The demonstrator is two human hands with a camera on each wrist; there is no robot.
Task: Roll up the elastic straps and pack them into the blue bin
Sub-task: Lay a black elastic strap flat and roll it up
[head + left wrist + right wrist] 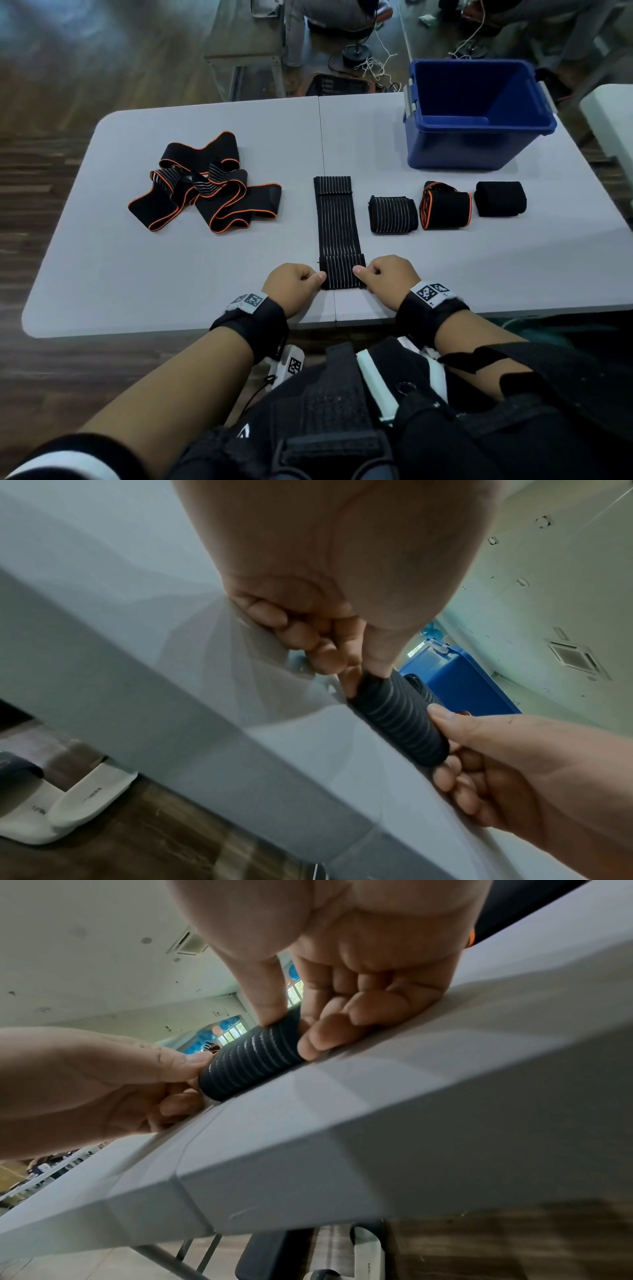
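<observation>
A black striped elastic strap (337, 222) lies flat down the middle of the grey table (205, 260), its near end rolled into a small roll (342, 275). My left hand (294, 286) pinches the roll's left end (369, 685) and my right hand (387, 277) pinches its right end (287, 1031). Three rolled straps lie to the right: a striped one (393, 214), an orange-edged one (445, 207) and a plain black one (500, 198). Behind them stands the blue bin (476, 113), with nothing seen inside. A heap of loose straps (202, 185) lies at the left.
The table's near edge (342, 323) runs just behind my wrists. Beyond the far edge are a grey stand (246, 48), cables and a black crate (334, 84) on the floor. A white slipper (78, 802) sits under the table.
</observation>
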